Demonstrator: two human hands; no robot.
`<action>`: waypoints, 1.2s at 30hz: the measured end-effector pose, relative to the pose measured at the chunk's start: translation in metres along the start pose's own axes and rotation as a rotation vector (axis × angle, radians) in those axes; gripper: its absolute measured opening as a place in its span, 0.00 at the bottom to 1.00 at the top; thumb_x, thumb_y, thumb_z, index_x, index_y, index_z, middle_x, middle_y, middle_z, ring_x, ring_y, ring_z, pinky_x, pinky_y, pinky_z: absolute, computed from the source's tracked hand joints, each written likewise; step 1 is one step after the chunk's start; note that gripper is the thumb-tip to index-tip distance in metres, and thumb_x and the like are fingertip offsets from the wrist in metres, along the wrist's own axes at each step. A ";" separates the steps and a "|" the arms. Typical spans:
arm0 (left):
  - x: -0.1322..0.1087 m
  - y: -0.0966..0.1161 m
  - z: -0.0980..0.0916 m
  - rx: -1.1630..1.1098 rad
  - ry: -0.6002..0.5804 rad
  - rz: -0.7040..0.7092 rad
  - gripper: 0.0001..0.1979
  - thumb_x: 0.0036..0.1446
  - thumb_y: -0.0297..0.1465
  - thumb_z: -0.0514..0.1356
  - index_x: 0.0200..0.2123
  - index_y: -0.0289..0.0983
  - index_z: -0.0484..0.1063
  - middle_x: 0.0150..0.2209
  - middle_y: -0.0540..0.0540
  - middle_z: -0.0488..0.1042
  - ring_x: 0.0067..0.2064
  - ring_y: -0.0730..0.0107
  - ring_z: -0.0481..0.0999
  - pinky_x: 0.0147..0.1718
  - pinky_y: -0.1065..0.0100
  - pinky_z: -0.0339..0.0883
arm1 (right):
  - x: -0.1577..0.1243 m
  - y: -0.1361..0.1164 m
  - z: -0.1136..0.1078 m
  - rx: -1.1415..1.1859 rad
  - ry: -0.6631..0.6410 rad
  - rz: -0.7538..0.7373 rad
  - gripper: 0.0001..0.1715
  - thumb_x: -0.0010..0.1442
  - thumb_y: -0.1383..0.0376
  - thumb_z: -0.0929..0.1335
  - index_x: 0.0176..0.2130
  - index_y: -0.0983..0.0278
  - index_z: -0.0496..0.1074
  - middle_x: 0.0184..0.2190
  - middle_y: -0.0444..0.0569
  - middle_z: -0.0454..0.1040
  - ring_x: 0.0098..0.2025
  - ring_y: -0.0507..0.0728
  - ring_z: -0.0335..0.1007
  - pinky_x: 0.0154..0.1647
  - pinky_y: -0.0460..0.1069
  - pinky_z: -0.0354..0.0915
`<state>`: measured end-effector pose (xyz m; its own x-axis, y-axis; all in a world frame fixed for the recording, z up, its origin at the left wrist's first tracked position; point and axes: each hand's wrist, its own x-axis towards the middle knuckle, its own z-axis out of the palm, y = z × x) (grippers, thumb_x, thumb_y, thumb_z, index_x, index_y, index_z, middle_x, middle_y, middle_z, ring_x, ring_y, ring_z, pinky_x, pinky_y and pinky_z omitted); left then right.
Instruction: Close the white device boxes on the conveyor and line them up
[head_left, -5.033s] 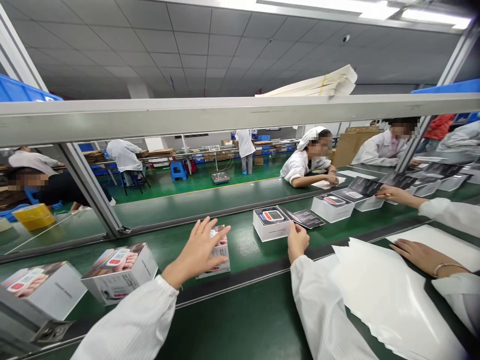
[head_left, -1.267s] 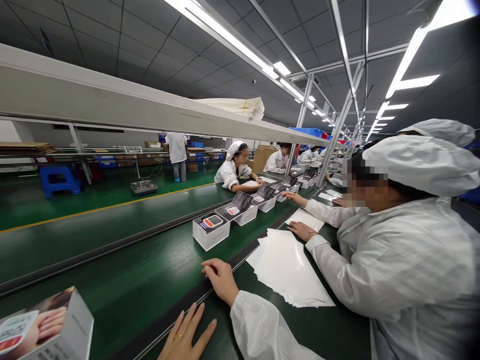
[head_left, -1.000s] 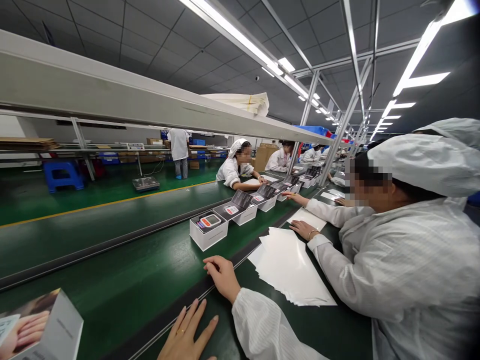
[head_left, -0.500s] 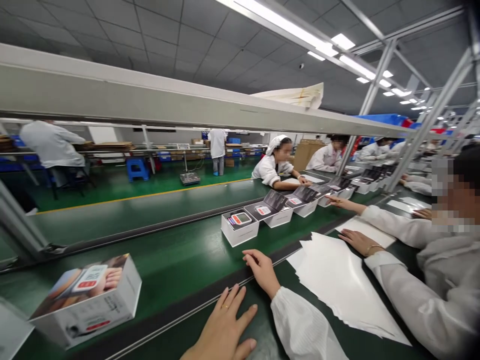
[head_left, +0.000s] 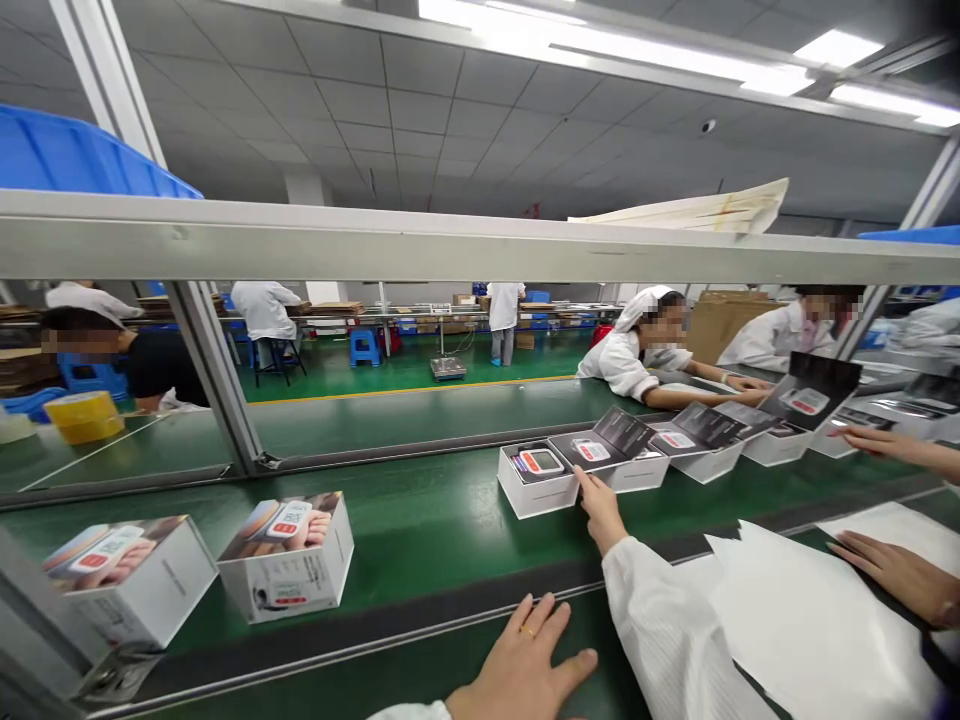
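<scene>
My left hand lies on the near edge of the bench, fingers spread, a ring on one finger, holding nothing. Further forward, my right hand reaches over the green belt with its index finger stretched out. Its fingertip meets the right corner of a white open box, where a second box adjoins it. Inside the first box sits a white device with a grey screen. The second box's dark printed lid stands raised. My right thumb is hidden.
Two closed printed boxes stand on the belt at left. More open boxes line up to the right. White sheets lie beside my right sleeve, near a co-worker's hands. A metal shelf beam crosses overhead.
My right hand has moved forward from the belt's near edge to the open box. My left hand stays spread on the bench. The view has swung left, showing a second closed box fully.
</scene>
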<state>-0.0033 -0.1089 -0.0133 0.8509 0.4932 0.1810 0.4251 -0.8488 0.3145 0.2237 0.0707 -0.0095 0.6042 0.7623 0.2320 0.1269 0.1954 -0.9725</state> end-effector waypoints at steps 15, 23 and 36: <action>0.049 -0.030 -0.063 0.180 0.532 -0.281 0.29 0.60 0.28 0.55 0.65 0.36 0.58 0.70 0.37 0.47 0.71 0.49 0.41 0.66 0.48 0.42 | -0.051 0.004 0.007 -0.289 -0.485 -0.255 0.35 0.58 0.46 0.61 0.59 0.57 0.70 0.65 0.52 0.60 0.68 0.65 0.50 0.68 0.61 0.46; 0.043 -0.102 -0.056 -0.030 0.494 -0.606 0.44 0.51 0.18 0.56 0.70 0.30 0.39 0.66 0.30 0.55 0.65 0.50 0.59 0.61 0.55 0.57 | -0.069 -0.008 0.024 -0.219 -0.510 -0.148 0.39 0.58 0.42 0.62 0.61 0.59 0.65 0.61 0.52 0.65 0.62 0.65 0.61 0.64 0.60 0.55; 0.013 -0.084 -0.170 0.388 0.001 -0.230 0.48 0.51 0.53 0.66 0.69 0.55 0.46 0.56 0.39 0.64 0.57 0.46 0.63 0.53 0.54 0.57 | -0.080 -0.016 0.053 0.079 -0.694 0.190 0.27 0.52 0.47 0.68 0.46 0.60 0.77 0.43 0.48 0.79 0.45 0.61 0.74 0.45 0.53 0.69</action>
<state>-0.0802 0.0011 0.1212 0.7205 0.6775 0.1482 0.6876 -0.7256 -0.0257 0.1313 0.0396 -0.0116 -0.0315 0.9985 0.0448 -0.0035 0.0448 -0.9990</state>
